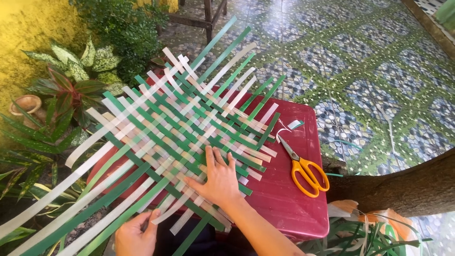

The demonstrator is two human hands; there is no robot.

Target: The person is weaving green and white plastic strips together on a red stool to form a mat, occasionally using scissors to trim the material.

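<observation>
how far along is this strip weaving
Done: the middle of the woven mat is tightly interlaced green and white over the red lid. In hand: the right hand presses the weave flat while the left hand grips a white strip at the near edge. Left: long loose strip ends stick out on every side; the orange-handled scissors lie unused.

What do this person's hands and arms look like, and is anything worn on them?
Both are bare. The right hand shows no glove, ring or watch, and its forearm runs bare to the bottom edge of the picture with no sleeve in view. The left hand is also ungloved, with no ring to be seen; its wrist and arm are cut off by the picture's edge, so any sleeve there cannot be told.
</observation>
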